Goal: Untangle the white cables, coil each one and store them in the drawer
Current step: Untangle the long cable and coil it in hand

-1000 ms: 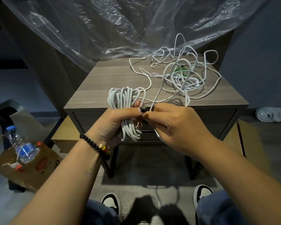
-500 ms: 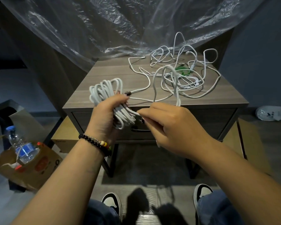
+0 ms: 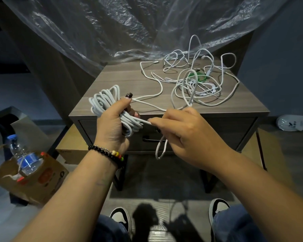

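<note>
Item, far left on the floor: brown paper bag [image 3: 31, 177] holding a clear plastic water bottle with a blue cap [image 3: 20, 154]; not part of the task. Item, left of centre: left hand [image 3: 112, 126], beaded bracelet at the wrist, fingers and thumb curled round a coiled bundle of pale white cable [image 3: 110, 109], held in the air just in front of the near left edge of the grey wood-grain bedside table [image 3: 122, 81]. Item, centre: right hand [image 3: 187, 135], thumb and forefinger pinching the free run of the same cable just beside the bundle, a slack loop hanging below the hand in front of the closed drawer with a dark handle [image 3: 217, 130]. Item, right, on the far half of the tabletop: loose tangle of thin white cables [image 3: 196, 81] with a small green piece among them, one strand running from it to the hands. Item, behind: clear crumpled plastic sheet [image 3: 129, 27]. Step in hand, by judgement: coiling the first cable, tail end not yet wound. Next move calls for wrapping the pinched length round the bundle while the left hand's grip stops the loops from springing, then opening the drawer. Change against half a second earlier: the bundle sits tilted further left, the right hand has drawn out to the right, and the hanging loop now shows below it.
</note>
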Motion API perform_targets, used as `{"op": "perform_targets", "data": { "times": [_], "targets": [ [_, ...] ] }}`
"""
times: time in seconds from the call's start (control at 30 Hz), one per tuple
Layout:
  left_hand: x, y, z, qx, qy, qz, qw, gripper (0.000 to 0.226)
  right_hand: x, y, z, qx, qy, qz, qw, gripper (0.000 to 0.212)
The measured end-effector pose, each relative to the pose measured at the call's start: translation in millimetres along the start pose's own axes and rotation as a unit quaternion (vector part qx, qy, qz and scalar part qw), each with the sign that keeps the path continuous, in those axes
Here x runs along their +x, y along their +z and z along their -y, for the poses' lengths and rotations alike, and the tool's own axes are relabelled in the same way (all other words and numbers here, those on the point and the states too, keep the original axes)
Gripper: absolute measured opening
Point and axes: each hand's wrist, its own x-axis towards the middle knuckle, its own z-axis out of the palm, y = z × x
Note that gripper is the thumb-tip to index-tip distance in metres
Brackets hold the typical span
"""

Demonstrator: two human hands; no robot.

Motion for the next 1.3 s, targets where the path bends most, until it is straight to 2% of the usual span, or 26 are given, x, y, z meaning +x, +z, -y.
{"op": "perform_targets", "data": {
  "times": [0.1,0.23,0.3,0.37,0.47,0.53,0.6,0.77,0.9,1.0,1.13,1.3],
  "targets": [
    [0.6,0.6,-2.3,-0.034,-0.011,-0.019,0.999,0.025,0.2,2.0,1.3,0.007,0.012,-0.001,1.0,0.025],
    [3.0,-3.4,-9.6,-0.103,-0.051,-0.011,0.993,0.044,1.7,3.2,-10.7,-0.023,0.066,-0.073,0.995,0.014],
    [2.0,-4.8,-12.7,-0.135,-0.062,0.003,0.989,0.047,0.2,2.5,-20.2,-0.038,0.094,-0.096,0.99,0.012],
    [-0.1,-6.7,-15.9,-0.159,-0.061,0.035,0.985,0.04,-2.3,1.2,-28.9,-0.032,0.108,-0.098,0.989,0.015],
    [-1.4,-10.9,-19.5,-0.186,-0.082,0.138,0.969,0.024,-3.5,-3.8,-39.2,0.006,0.108,-0.07,0.992,0.014],
    [-0.2,-14.2,-21.0,-0.183,-0.107,0.18,0.961,0.026,-4.0,-9.0,-46.4,0.048,0.108,-0.05,0.992,0.012],
    [0.7,-15.8,-22.6,-0.165,-0.118,0.2,0.959,0.024,-4.5,-15.4,-52.0,0.102,0.129,-0.035,0.986,0.019],
    [-1.1,-19.3,-30.5,-0.103,-0.127,0.232,0.959,0.024,-1.6,-25.9,-49.6,0.244,0.239,-0.052,0.938,0.022],
    [-4.3,-20.8,-36.1,-0.069,-0.131,0.198,0.969,0.026,5.0,-32.9,-52.7,0.33,0.349,-0.093,0.872,0.013],
    [-6.3,-22.7,-39.7,-0.019,-0.142,0.182,0.973,0.026,20.9,-32.8,-63.4,0.335,0.414,-0.138,0.835,0.012],
    [-4.5,-27.6,-42.0,0.068,-0.125,0.156,0.977,0.022,58.4,-36.2,-74.8,0.367,0.46,-0.12,0.799,0.009],
    [-0.2,-31.6,-46.2,0.095,-0.098,0.142,0.98,0.046,117.5,-44.8,-103.0,0.342,0.513,-0.101,0.781,0.01]
  ]
}}
